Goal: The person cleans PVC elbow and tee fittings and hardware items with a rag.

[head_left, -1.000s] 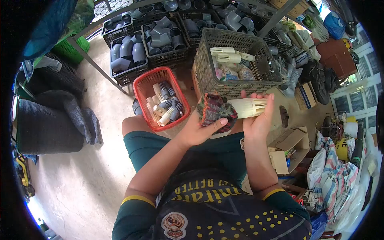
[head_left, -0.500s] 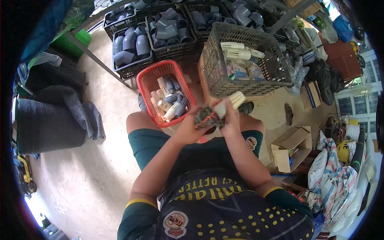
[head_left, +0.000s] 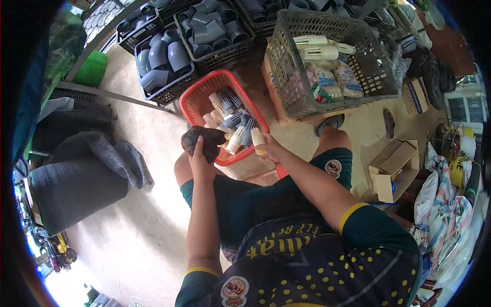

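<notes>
In my left hand (head_left: 201, 157) is a crumpled dark cloth (head_left: 193, 137), held over the left front rim of the red plastic basket (head_left: 190, 101). My right hand (head_left: 272, 149) grips a cream slotted plastic fitting (head_left: 257, 136) by its lower end, at the basket's right front rim. The fitting's slotted fingers point upward. Inside the basket lie several similar fittings, among them a cream one (head_left: 235, 140) and grey ones (head_left: 245, 137). My fingers partly hide the held fitting's base.
A large black crate (head_left: 286, 105) with cream slotted fittings (head_left: 319, 52) and plastic packets (head_left: 349, 82) stands ahead right. Behind the basket are crates of grey pipe elbows (head_left: 178, 55). A dark mesh roll (head_left: 76, 187) lies left; an open cardboard box (head_left: 381, 174) sits right.
My hands have moved apart. The cloth has gone left with my left hand, off the fitting. My right hand has lowered to the basket's right rim, and the camera view has shifted.
</notes>
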Demonstrator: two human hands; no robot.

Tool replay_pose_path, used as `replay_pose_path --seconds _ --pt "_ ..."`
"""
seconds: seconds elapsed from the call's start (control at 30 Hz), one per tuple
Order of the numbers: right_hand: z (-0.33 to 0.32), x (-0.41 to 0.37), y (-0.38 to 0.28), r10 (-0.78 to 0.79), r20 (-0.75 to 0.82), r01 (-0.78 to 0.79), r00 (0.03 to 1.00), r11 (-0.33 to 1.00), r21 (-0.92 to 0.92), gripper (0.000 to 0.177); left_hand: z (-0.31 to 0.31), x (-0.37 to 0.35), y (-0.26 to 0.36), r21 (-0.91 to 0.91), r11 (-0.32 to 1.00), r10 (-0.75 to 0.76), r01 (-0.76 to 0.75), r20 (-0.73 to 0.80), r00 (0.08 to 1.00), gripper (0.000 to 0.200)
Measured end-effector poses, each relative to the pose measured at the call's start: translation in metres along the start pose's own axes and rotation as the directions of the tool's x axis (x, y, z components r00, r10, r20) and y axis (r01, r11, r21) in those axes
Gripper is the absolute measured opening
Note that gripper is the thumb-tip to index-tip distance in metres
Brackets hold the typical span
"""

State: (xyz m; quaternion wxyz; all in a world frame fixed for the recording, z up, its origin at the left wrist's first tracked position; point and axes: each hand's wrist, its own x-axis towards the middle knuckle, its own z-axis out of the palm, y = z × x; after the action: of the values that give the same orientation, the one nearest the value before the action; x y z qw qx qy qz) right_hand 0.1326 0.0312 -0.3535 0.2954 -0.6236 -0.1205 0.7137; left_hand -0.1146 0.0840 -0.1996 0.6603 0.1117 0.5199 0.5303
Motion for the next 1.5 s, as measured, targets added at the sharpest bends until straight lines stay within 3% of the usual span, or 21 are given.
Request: replay_pose_path --seconds 0.07,0.2,0.23,0.33,0.4,0.47,0.53,0.6,0.63,0.67,0.7,0.73,0.77,0.83,0.97,1.07,1.17,1.27,1.3,1.4,1.5 --pt "-0.006 0.005 0.004 -0.094 0.043 0.102 0.995 0.969 -0.227 0.075 0.001 0.009 -0.004 -0.017 1.0 -0.024 0.024 0.0 1.0 0.041" --pt "-0.033 0.053 0.05 -0.091 0.104 0.122 0.99 0.929 -0.35 0.061 0.012 0.015 -0.011 -0.036 0.996 0.078 -0.078 -0.012 0.997 0.04" --pt "-0.023 0.03 0.028 -0.142 0.121 0.186 0.982 0.815 -0.549 0.05 0.014 0.015 -0.013 -0.049 0.993 0.109 -0.11 -0.02 0.994 0.039" --pt "0.009 -0.046 -0.056 -0.173 0.314 0.305 0.934 0.842 -0.444 0.049 0.012 0.018 -0.019 -0.051 0.996 0.078 -0.076 0.038 0.996 0.043" --pt "0.015 -0.108 -0.122 -0.345 0.486 0.461 0.803 0.876 -0.139 0.045 0.015 0.015 -0.021 -0.102 0.995 -0.012 0.021 0.093 0.996 0.045" --pt "-0.003 -0.164 -0.2 -0.518 0.526 0.611 0.675 0.792 -0.004 0.039 0.025 0.007 -0.014 -0.137 0.985 -0.084 0.108 0.165 0.983 0.046" --pt "-0.048 -0.17 -0.255 -0.73 0.374 0.739 0.572 0.656 0.151 0.034 0.02 0.008 -0.021 -0.104 0.985 -0.108 0.134 0.227 0.968 0.055" --pt "-0.086 -0.148 -0.316 -0.799 0.083 0.802 0.596 0.597 -0.007 0.03 0.022 0.006 -0.017 -0.105 0.972 -0.171 0.209 0.289 0.942 0.059" --pt "-0.115 -0.11 -0.344 -0.836 0.061 0.776 0.545 0.475 -0.414 0.037 0.018 0.009 -0.019 -0.047 0.977 -0.187 0.21 0.291 0.938 0.063" --pt "-0.141 -0.069 -0.36 -0.869 0.061 0.598 0.491 0.285 -0.749 0.046 0.02 0.009 -0.018 -0.081 0.975 -0.167 0.206 0.344 0.924 0.063" --pt "-0.153 -0.048 -0.368 -0.764 -0.044 0.253 0.644 0.266 -0.93 0.055 0.023 0.007 -0.017 -0.114 0.972 -0.146 0.206 0.395 0.907 0.064" --pt "-0.16 -0.033 -0.369 -0.651 -0.201 -0.12 0.732 0.167 -0.979 0.065 0.026 0.006 -0.015 -0.151 0.967 -0.12 0.206 0.444 0.888 0.065" --pt "-0.166 -0.02 -0.351 -0.715 -0.131 -0.239 0.686 -0.052 -0.97 0.072 0.032 0.004 -0.012 -0.201 0.954 -0.097 0.221 0.491 0.866 0.066" --pt "-0.151 -0.02 -0.335 -0.728 -0.129 -0.355 0.673 -0.165 -0.92 0.08 0.043 -0.006 -0.003 -0.304 0.92 -0.033 0.247 0.567 0.823 0.07" --pt "-0.126 -0.02 -0.341 -0.708 -0.092 -0.396 0.701 -0.278 -0.875 0.07 0.04 -0.01 0.008 -0.45 0.855 0.093 0.257 0.622 0.777 0.088" --pt "-0.147 -0.019 -0.352 -0.725 -0.108 -0.336 0.68 -0.177 -0.925 0.063 0.023 -0.007 0.008 -0.563 0.773 0.032 0.293 0.495 0.868 0.08" --pt "-0.194 -0.032 -0.362 -0.852 -0.17 0.087 0.496 0.243 -0.966 0.056 0.003 -0.013 0.005 -0.569 0.763 0.051 0.307 0.527 0.849 0.064" --pt "-0.179 -0.124 -0.359 -0.786 -0.302 0.615 0.54 0.613 -0.495 0.05 0.0 -0.028 0.001 -0.519 0.819 0.114 0.246 0.567 0.816 0.053" --pt "-0.165 -0.158 -0.356 -0.763 -0.33 0.668 0.555 0.646 -0.37 0.041 0.005 -0.039 0.005 -0.524 0.816 0.134 0.245 0.584 0.801 0.054" --pt "-0.152 -0.228 -0.324 -0.87 -0.139 0.881 0.474 0.467 0.083 0.041 0.033 -0.079 0.017 -0.55 0.802 0.238 0.233 0.652 0.72 0.064" --pt "-0.102 -0.305 -0.289 -0.833 -0.022 0.772 0.552 0.501 0.391 0.054 0.059 -0.104 0.014 -0.557 0.807 0.362 0.194 0.728 0.583 0.072"
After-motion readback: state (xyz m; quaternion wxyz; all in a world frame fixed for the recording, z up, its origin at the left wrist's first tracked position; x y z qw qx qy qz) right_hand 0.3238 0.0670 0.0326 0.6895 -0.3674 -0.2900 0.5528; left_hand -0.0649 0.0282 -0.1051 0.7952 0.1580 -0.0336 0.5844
